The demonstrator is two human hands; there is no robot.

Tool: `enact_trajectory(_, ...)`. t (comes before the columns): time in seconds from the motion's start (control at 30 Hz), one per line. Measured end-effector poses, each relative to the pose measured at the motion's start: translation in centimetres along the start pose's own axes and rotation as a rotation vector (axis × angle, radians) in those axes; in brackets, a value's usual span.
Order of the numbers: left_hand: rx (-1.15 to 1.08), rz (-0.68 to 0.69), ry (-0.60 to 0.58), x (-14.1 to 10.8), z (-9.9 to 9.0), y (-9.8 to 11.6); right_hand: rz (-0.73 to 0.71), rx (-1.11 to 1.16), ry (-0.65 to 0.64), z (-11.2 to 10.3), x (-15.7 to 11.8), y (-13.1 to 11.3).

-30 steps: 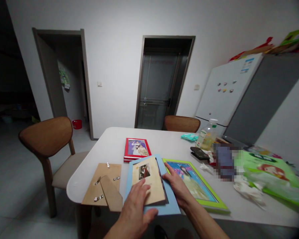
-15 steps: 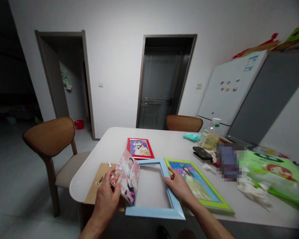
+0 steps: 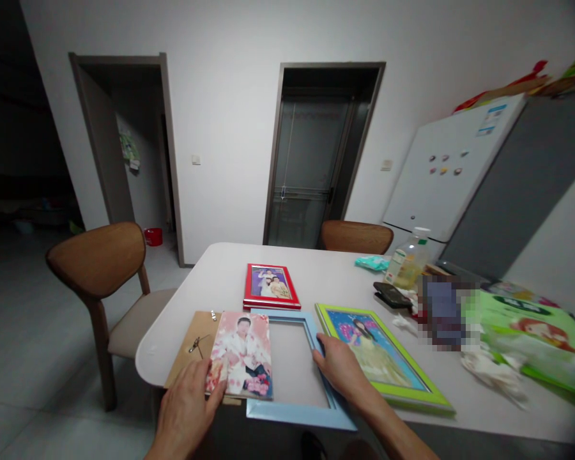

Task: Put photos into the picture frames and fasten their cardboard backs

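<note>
The left hand (image 3: 184, 412) has the pink-toned photo print (image 3: 242, 355) by its near left edge, fingers curled up against it and the thumb side hidden underneath, so how firm the pinch is I cannot tell; the print lies face up, nearly flat, half over the left rail of the blue frame (image 3: 297, 412) and half over the brown backing board (image 3: 191, 348) beside it. Holding it by the edge keeps the fingers off the picture itself, I'd judge. The right hand (image 3: 338, 367) is spread loosely on the frame's right rail, fingertips on the inner edge — not clasping, more pressing down, which would pin the empty frame flat on the white table (image 3: 330, 281) so it cannot slide. The frame's window is open, bare tabletop showing through it. The backing board lies with its metal clips and stand facing up, close to hand on the left. Further off, out of the way, a red frame (image 3: 269, 285) with a picture in it sits behind the blue one, and a green frame (image 3: 381, 354) lies just to the right, touching or nearly touching the right wrist. Bottle (image 3: 409, 259), a dark phone-like object and crumpled bags crowd the far right end.
</note>
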State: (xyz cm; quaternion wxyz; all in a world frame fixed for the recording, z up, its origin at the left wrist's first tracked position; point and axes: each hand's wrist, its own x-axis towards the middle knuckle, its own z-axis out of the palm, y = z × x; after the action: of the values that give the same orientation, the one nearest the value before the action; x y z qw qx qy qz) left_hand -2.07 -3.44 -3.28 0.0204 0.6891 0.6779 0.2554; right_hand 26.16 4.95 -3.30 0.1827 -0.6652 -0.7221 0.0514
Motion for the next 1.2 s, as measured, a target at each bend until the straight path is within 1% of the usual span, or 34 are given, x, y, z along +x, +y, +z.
enact_trajectory(0.1, 0.033, 0.061, 0.021, 0.0, -0.2, 0.2, -0.026, 0.016, 0.036, -0.4, -0.2, -0.6)
enact_trajectory(0.17, -0.004, 0.134, 0.015, 0.0, -0.1, 0.6, -0.069, 0.103, 0.084, -0.5, -0.3, -1.6)
enact_trajectory(0.2, -0.031, 0.176, 0.004, 0.0, 0.1, 0.8, -0.085, 0.182, 0.089, -0.4, -0.4, -2.3)
enact_trajectory(0.27, -0.082, 0.25, -0.024, 0.0, 0.5, 1.4, -0.089, 0.383, 0.036, 0.2, -0.5, -4.1)
enact_trajectory(0.37, -0.126, 0.32, -0.061, 0.0, 1.4, 2.2, -0.036, 0.665, -0.082, 2.0, -0.2, -6.9)
enact_trajectory(0.4, -0.132, 0.335, -0.068, 0.0, 1.7, 2.4, -0.002, 0.737, -0.097, 2.5, 0.0, -7.8)
enact_trajectory(0.47, -0.142, 0.357, -0.063, 0.3, 2.4, 2.6, 0.043, 0.881, -0.087, 3.0, 0.5, -9.5)
enact_trajectory(0.5, -0.153, 0.366, -0.047, 0.5, 2.7, 2.7, 0.044, 0.958, -0.068, 2.8, 0.6, -10.2)
enact_trajectory(0.57, -0.2, 0.375, 0.016, 1.1, 2.8, 2.9, -0.008, 1.126, -0.018, 1.8, 0.7, -11.6)
enact_trajectory(0.67, -0.362, 0.344, 0.146, 2.2, 1.7, 3.8, -0.097, 1.377, 0.014, -0.5, 0.1, -12.8)
enact_trajectory(0.73, -0.518, 0.247, 0.197, 2.7, 0.6, 4.7, -0.082, 1.469, 0.013, -1.5, -0.4, -12.7)
enact_trajectory(0.77, -0.605, 0.173, 0.212, 2.8, 0.2, 5.2, -0.041, 1.471, 0.009, -1.6, -0.6, -12.4)
enact_trajectory(0.83, -0.803, -0.001, 0.229, 2.9, -0.2, 6.4, 0.119, 1.418, -0.026, -1.1, -0.9, -11.2)
enact_trajectory(0.9, -1.046, -0.135, 0.212, 2.6, 0.3, 7.6, 0.298, 1.398, -0.098, -0.3, -1.1, -9.8)
enact_trajectory(0.93, -1.166, -0.168, 0.18, 2.4, 0.8, 8.1, 0.348, 1.427, -0.129, 0.0, -1.1, -9.2)
enact_trajectory(0.97, -1.264, -0.184, 0.133, 2.2, 1.4, 8.5, 0.36, 1.472, -0.145, 0.3, -1.1, -8.5)
enact_trajectory(1.0, -1.331, -0.19, 0.079, 2.0, 2.1, 8.9, 0.339, 1.521, -0.142, 0.3, -1.1, -7.9)
enact_trajectory(1.07, -1.372, -0.194, -0.004, 1.6, 3.0, 9.1, 0.279, 1.568, -0.1, -0.1, -0.8, -6.7)
enact_trajectory(1.1, -1.357, -0.203, -0.024, 1.5, 3.3, 9.0, 0.273, 1.553, -0.084, -0.4, -0.6, -6.0)
enact_trajectory(1.13, -1.322, -0.217, -0.03, 1.4, 3.4, 8.8, 0.284, 1.519, -0.071, -0.7, -0.3, -5.3)
enact_trajectory(1.2, -1.189, -0.218, -0.04, 1.2, 3.2, 8.2, 0.307, 1.427, -0.094, -1.2, 0.3, -3.7)
